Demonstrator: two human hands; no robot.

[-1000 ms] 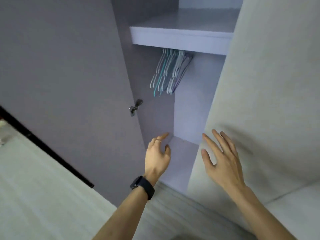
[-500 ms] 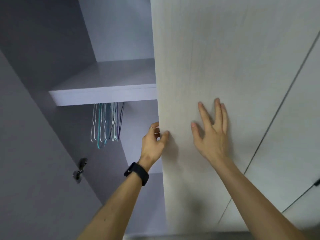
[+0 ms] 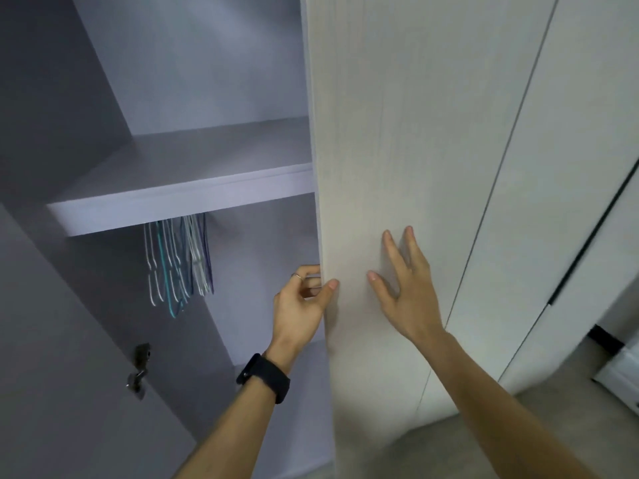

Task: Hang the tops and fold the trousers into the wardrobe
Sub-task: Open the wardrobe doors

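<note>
**Door edge in your left hand, hangers deeper to the left**

The wardrobe door (image 3: 397,150) stands upright, with its free edge running from top to bottom. Your left hand (image 3: 301,305) pinches this edge, fingers curled behind it and thumb on the front. Your right hand (image 3: 404,292) lies flat on the door face just beside, fingers spread, holding nothing. The hangers (image 3: 179,264) hang under the shelf (image 3: 186,198), up and left of your left hand, the nearer one. No tops or trousers are in view. Grey floor (image 3: 484,444) shows at the lower right.

I get one view, from the wearer's head; it faces forward, close up to the wardrobe door (image 3: 397,150), which fills the frame's right; left of the door it looks into the open compartment, onto the shelf (image 3: 179,198) and hangers (image 3: 179,264).
</note>
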